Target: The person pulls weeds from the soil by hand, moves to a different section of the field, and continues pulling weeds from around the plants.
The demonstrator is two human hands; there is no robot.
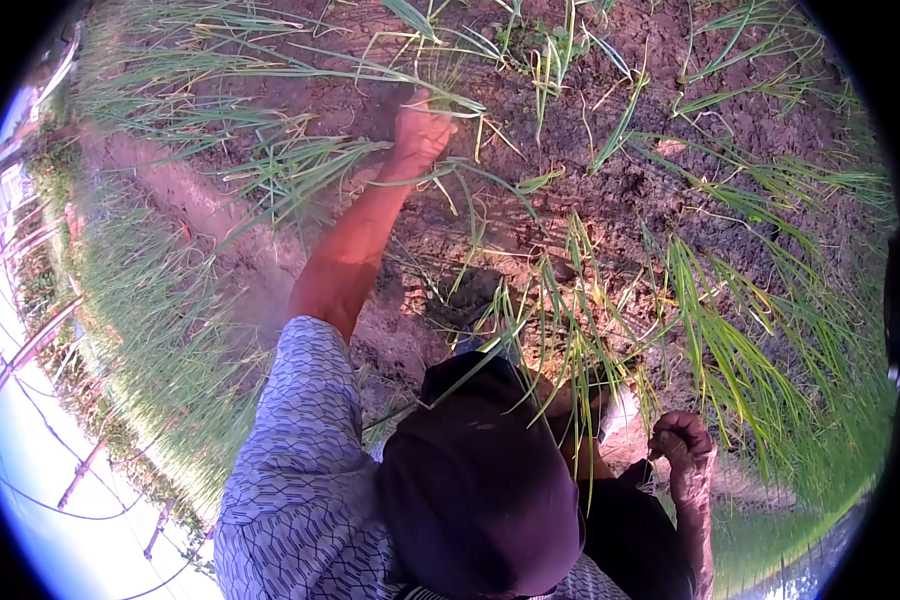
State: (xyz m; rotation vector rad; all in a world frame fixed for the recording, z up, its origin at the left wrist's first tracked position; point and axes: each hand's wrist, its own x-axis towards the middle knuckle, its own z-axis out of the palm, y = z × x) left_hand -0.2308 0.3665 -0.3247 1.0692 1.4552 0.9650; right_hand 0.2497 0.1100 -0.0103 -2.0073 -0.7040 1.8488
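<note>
My left hand (423,130) reaches far forward over the soil, its fingers closed at the base of thin green leaves. A long onion-like leaf (445,98) crosses just above the knuckles, and a blurred tuft shows beyond them. What the fingers grip is too smeared to make out. Low on the right, my right hand (685,445) is held near my knee with its fingers curled in; a small dark shape (638,472) lies beside the fingertips. Long green onion plants (580,320) lean over the soil between my hands, close to my legs.
Dark, cracked soil (610,220) runs between rows of onion plants. Denser green rows (160,340) fill the left, and more plants (750,330) stand at the right. A dark cap (480,480) covers the lower middle. Poles (30,355) and wires edge the field at far left.
</note>
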